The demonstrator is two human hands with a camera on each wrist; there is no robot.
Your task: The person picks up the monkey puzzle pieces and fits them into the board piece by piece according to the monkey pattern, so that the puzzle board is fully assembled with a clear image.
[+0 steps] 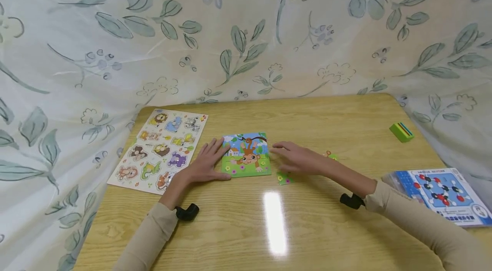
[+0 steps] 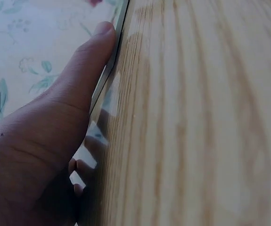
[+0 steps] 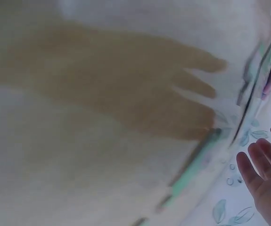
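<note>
A square monkey jigsaw puzzle [image 1: 246,167] lies flat on the table between the hands. The left hand [image 1: 207,163] rests at its left edge, fingers spread and fingertips over the border; in the left wrist view its thumb [image 2: 90,56] lies straight along the edge. Just right of the puzzle hovers the right hand [image 1: 294,157], its fingers loosely bent with nothing seen between them. Partly beneath it lies a green flowered puzzle piece [image 1: 284,178]. A second loose piece [image 1: 330,155] is half hidden behind the right forearm. In the right wrist view, the right hand [image 3: 269,176] is apart from the tabletop.
A wooden board of animal pieces [image 1: 153,151] lies left of the left hand. Toward the table's right edge sit a green block with coloured stripes [image 1: 401,132] and a boxed molecule model set [image 1: 446,194]. Floral cloth [image 1: 246,48] hangs behind the wooden table [image 1: 230,228].
</note>
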